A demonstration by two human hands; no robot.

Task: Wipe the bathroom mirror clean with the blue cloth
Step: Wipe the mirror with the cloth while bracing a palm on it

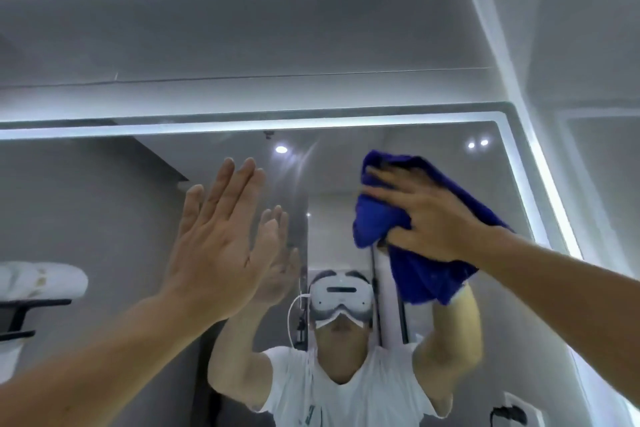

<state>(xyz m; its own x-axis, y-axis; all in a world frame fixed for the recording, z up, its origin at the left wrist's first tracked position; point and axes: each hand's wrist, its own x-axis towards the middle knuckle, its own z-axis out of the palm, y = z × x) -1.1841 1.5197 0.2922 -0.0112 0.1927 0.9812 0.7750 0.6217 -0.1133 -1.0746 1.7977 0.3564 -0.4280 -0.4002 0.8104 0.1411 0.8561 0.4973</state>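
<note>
Well, the blue cloth (420,276) is soft and floppy: right hand (427,218) grips it bunched against the mirror (446,166) upper right, left hand (214,253) flat, empty.

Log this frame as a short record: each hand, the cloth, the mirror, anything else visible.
left hand: flat, fingers straight, raised at the mirror; contact unclear
right hand: holds the blue cloth against the mirror, fingers spread over it
blue cloth: bunched, upper right of the mirror, lower part hanging
mirror: lit strip along top and right edges
reflected: rolled white towel on a rack, far left
</note>
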